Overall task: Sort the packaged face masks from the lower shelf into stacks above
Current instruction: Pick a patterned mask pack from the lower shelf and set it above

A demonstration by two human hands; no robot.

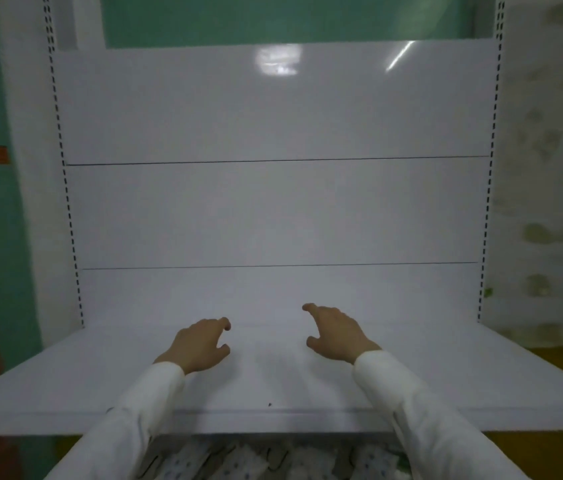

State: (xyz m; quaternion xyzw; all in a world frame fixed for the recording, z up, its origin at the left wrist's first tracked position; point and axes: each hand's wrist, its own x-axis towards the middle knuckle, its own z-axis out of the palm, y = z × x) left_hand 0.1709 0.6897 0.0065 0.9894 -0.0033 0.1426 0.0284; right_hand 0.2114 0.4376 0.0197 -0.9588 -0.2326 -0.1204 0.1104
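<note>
Both my hands hover over the white upper shelf, palms down and facing each other with a gap between them. My left hand has loosely curved fingers and holds nothing. My right hand is likewise relaxed and holds nothing. Both arms wear white sleeves. Below the shelf's front edge, several packaged face masks lie jumbled on the lower shelf, some with blue dotted patterns; the upper shelf hides most of them.
The white back panel rises behind the shelf, framed by slotted uprights on both sides. A green wall lies to the left, a stained wall to the right. A small dark speck sits near the shelf's front edge.
</note>
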